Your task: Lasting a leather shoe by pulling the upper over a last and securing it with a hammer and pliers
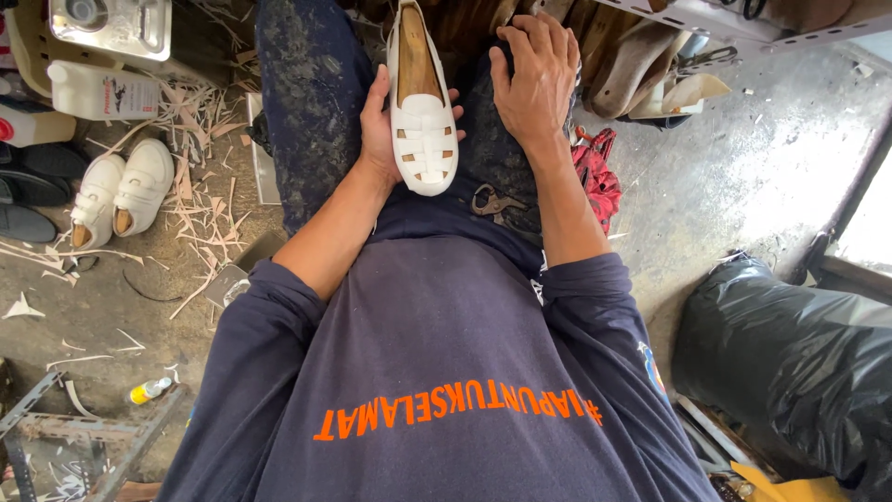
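left hand (386, 130) cupped snug round white woven shoe (420, 112) on the lap, right hand (534, 79) flat, open and empty on the knee just right; judge: keep shoe cradled steady, pincers (492, 203) near.

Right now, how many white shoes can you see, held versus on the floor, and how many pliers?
White shoe in the left hand, on the lap: 1
White shoes on the floor: 2
Pliers on the lap: 1
Total: 4
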